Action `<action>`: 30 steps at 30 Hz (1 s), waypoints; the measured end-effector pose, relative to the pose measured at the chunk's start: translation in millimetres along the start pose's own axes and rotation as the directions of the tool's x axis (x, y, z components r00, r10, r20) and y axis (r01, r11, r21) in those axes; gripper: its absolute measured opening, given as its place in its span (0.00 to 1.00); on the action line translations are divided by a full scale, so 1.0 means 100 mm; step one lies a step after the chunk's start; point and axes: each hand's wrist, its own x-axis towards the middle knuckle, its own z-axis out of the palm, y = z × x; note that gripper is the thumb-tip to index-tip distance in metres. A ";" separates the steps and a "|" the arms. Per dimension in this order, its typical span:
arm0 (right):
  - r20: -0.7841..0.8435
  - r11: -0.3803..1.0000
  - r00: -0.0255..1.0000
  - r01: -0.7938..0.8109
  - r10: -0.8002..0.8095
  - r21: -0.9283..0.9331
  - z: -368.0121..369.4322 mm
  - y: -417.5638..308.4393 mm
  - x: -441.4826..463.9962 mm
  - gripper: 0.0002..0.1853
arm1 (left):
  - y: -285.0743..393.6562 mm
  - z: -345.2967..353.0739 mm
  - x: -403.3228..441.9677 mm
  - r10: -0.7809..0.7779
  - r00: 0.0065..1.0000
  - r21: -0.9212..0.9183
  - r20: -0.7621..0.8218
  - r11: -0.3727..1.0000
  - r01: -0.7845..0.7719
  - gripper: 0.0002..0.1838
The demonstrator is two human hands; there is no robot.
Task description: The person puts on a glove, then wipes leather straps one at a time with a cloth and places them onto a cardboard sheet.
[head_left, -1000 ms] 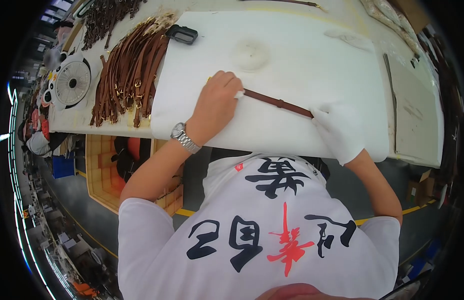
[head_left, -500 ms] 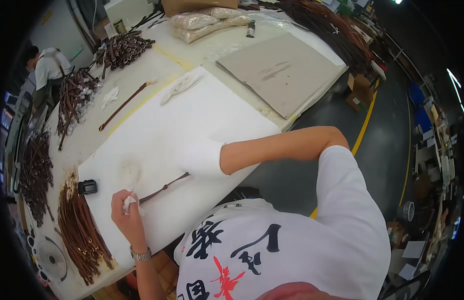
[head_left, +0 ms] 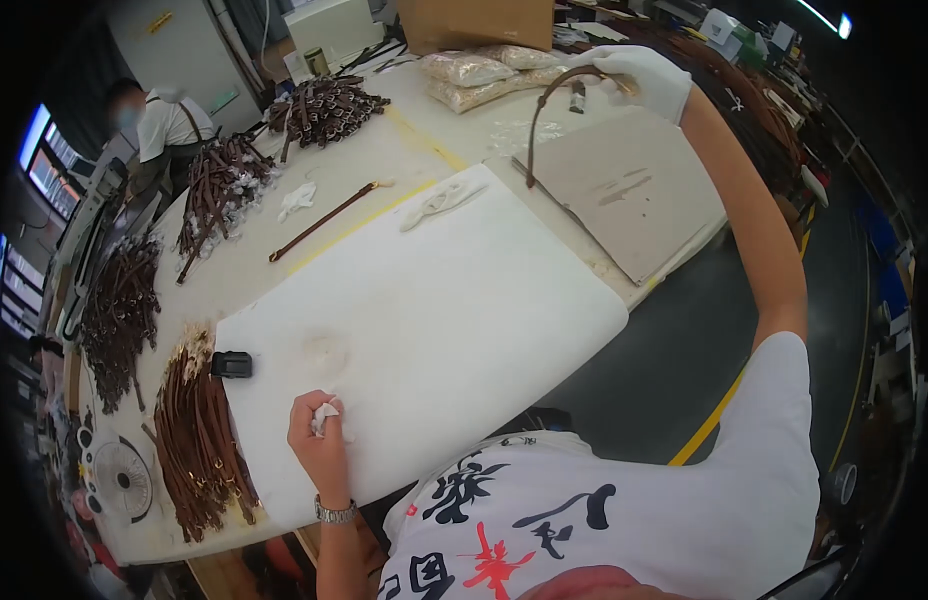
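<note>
My right hand (head_left: 649, 80), in a white glove, is raised at the far right of the table. It grips one end of a thin brown strap (head_left: 535, 130), which arcs left and dangles by the corner of a grey board (head_left: 609, 200). Bare and closed, my left hand (head_left: 322, 452) rests near the front edge of a white sheet (head_left: 454, 320). A crumpled white cloth (head_left: 325, 416) pokes out between its fingers. To its left are a small black block-like object (head_left: 232, 364) and a bundle of brown straps (head_left: 199, 440).
A limp white glove (head_left: 442, 206) lies on the sheet's far side, and a single strap (head_left: 324, 222) beyond it. More strap heaps (head_left: 329, 110) line the left side. Filled plastic bags (head_left: 474, 68) sit before a cardboard box (head_left: 474, 25). A fan (head_left: 122, 478) and another person (head_left: 174, 122) are at left.
My right arm has swung from over the white sheet to the far right, taking the strap along. My left hand keeps the cloth but no longer touches the strap. The view has shifted.
</note>
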 end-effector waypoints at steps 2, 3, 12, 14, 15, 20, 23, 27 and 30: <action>0.066 0.976 0.996 -0.066 0.053 0.210 -0.75 0.24 0.07 0.21 | 0.13 -0.03 -0.01 -0.047 0.998 -0.006 0.030 0.999 0.048 0.05; -0.263 0.924 0.952 -0.048 0.158 0.380 -0.71 0.25 0.03 0.22 | -0.02 -0.03 0.00 -0.004 0.999 0.001 0.035 1.000 0.004 0.04; -0.619 0.783 0.537 -0.582 0.574 0.221 -2.45 3.85 -1.06 0.12 | 0.05 0.00 -0.03 -0.025 1.000 0.057 0.017 0.998 0.024 0.02; -0.664 0.576 0.551 -0.789 0.505 -0.217 -2.36 3.98 -1.28 0.13 | -0.04 0.01 -0.05 -0.060 0.998 0.083 0.017 0.995 0.058 0.03; -0.573 0.463 0.753 -0.654 0.323 -0.598 -2.23 3.76 -1.45 0.15 | -0.06 0.01 -0.06 -0.023 1.000 0.109 0.011 0.994 0.022 0.03; -0.713 0.412 0.639 -0.755 0.289 -0.511 -1.95 3.51 -1.67 0.17 | 0.00 0.02 -0.05 -0.143 0.989 0.145 0.030 0.980 0.137 0.03; -0.781 0.404 0.538 -0.822 0.317 -0.402 -1.61 2.99 -1.73 0.19 | -0.06 0.06 -0.05 -0.147 0.988 0.173 0.036 0.975 0.139 0.03; -0.852 0.289 0.426 -0.893 0.303 -0.344 -1.55 2.99 -1.71 0.20 | -0.02 0.12 -0.04 -0.151 0.988 0.210 0.032 0.967 0.141 0.03; -0.892 0.234 0.322 -0.938 0.318 -0.256 -1.61 3.10 -1.65 0.23 | -0.08 0.11 -0.06 -0.137 0.991 0.238 0.007 0.962 0.131 0.02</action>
